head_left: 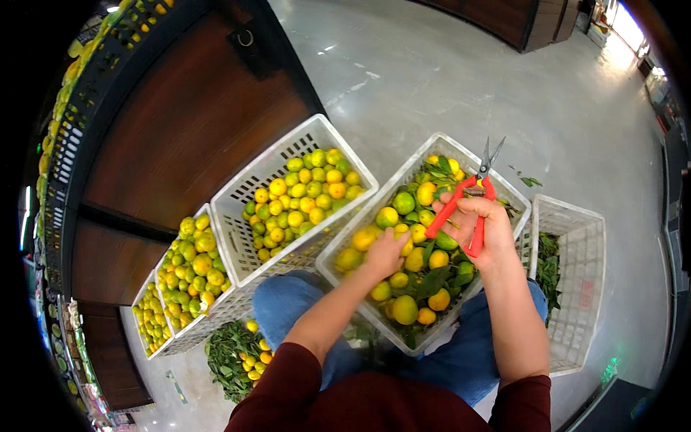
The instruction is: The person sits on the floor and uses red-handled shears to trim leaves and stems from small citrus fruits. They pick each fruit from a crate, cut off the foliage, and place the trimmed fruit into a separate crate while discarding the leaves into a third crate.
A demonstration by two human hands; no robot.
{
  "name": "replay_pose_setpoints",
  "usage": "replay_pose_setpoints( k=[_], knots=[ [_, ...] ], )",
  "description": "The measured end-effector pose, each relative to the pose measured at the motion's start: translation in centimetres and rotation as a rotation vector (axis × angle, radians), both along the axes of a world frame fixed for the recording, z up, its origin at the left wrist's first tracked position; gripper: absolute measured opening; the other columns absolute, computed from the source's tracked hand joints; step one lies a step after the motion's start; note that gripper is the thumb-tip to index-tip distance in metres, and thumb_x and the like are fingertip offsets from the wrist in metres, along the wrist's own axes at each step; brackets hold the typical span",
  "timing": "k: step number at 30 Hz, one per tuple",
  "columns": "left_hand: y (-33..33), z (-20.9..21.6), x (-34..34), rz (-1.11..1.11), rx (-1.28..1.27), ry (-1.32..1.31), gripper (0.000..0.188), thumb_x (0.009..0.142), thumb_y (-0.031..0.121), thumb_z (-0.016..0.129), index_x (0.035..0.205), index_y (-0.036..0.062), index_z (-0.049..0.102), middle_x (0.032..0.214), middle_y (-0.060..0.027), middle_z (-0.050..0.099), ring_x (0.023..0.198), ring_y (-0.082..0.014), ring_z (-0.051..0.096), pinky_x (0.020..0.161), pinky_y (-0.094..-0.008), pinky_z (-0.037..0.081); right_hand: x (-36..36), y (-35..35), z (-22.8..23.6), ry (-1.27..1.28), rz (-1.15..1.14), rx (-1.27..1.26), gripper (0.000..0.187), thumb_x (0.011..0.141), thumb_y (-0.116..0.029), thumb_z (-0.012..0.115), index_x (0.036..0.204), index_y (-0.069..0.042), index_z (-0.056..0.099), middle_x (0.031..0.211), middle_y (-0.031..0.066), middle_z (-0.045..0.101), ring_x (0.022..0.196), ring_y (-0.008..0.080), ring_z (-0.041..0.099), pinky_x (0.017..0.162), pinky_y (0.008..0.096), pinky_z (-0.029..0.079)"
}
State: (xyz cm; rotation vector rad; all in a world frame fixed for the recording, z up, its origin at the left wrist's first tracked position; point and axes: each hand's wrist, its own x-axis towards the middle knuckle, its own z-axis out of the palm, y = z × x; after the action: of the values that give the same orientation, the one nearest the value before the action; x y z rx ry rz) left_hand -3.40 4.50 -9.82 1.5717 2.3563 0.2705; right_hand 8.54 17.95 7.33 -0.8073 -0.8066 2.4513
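In front of me, between my knees, a white plastic crate [332, 268] holds yellow and green mandarins with leaves still on them. My left hand [384, 255] reaches into it, fingers curled at a yellow mandarin [407, 245] in the pile; the fingertips are partly hidden. Above the right side of the same crate my right hand [493, 225] grips pruning shears [448, 214] with red handles. Their grey blades point away from me and stand slightly apart. Green leaves [433, 282] lie among the fruit.
To the left stands a white crate [322, 129] of leafless mandarins, with more full crates [207, 317] beyond it. A crate [576, 288] at the right holds loose leaves [547, 266]. Leafy mandarins [234, 356] lie on the floor by my left leg. A brown wooden stand [173, 108] borders the left.
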Motion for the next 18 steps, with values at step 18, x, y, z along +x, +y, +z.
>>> replay_pose_setpoints(
  k=[18],
  knots=[
    [-7.5,6.8,-3.4,0.167,0.342,-0.056,0.045,0.069,0.019,0.064,0.107,-0.0016,0.049,0.097,-0.0223,0.052,0.090,-0.0359,0.051,0.077,-0.0406,0.042,-0.5,-1.3,0.0,-0.112,0.184,0.186,0.035,0.073,-0.011,0.057,0.103,-0.004,0.042,0.092,0.0122,0.056,0.084,0.0228,0.058,0.073,0.0363,0.045]
  ],
)
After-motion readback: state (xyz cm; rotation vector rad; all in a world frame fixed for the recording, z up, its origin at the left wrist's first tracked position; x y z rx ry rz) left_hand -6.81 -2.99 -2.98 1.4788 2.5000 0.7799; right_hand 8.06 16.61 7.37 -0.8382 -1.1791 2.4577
